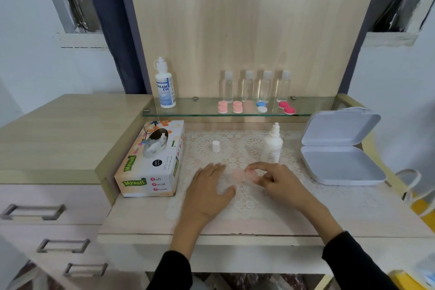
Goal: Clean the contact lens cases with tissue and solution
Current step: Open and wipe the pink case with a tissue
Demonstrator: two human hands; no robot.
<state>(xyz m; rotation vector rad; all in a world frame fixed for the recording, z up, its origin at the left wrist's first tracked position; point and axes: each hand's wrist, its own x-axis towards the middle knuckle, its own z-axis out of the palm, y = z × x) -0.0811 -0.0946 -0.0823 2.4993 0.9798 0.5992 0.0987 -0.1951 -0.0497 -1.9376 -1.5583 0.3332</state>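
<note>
Left hand flat, fingers straight, on surface, lower centre; right hand pinches pale pink lens case beside it. Solution bottle uncapped behind; shelf cases waiting, so likely early stage.

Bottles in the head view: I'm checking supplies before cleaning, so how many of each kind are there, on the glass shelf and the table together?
Labelled solution bottle: 1
Clear small bottles: 4
White bottle: 1
Total: 6
</note>
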